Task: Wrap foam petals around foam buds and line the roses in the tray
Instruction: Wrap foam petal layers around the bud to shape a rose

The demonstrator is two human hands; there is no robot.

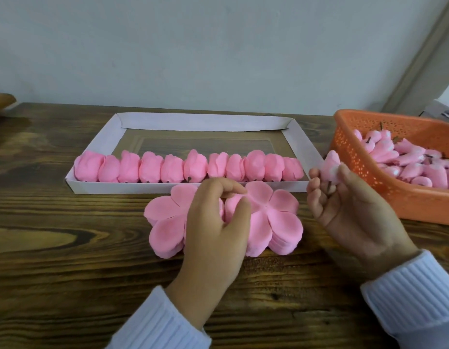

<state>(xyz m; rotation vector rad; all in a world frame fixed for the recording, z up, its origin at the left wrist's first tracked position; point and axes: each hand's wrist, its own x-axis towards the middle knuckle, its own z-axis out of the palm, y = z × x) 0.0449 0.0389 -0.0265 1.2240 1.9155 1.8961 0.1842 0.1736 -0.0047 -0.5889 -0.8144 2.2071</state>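
1. Two pale ribbed sleeves [168, 323] enter from the near edge of a dark wooden table [54, 248]; the hands work side by side above it.
2. The left hand [215, 222] rests on two stacks of pink petals [276, 222]; thumb and forefinger pinch the edge of the top petal sheet on the right stack.
3. The left stack [165, 222] lies partly under that hand, touching the right stack.
4. The right hand [349, 205] is held just right of the petals, palm turned inward; its fingers are closed around a pale pink bud [331, 167], whose dark stem shows between them.
5. Just beyond the petals sits a shallow white tray [105, 142]; a row of eleven pink roses [188, 167] lines its near wall, side by side and touching; the far part of the tray is bare.
6. To the right, an orange basket [349, 137] holds a heap of buds [414, 162].
7. A pale wall [218, 46] closes the scene.
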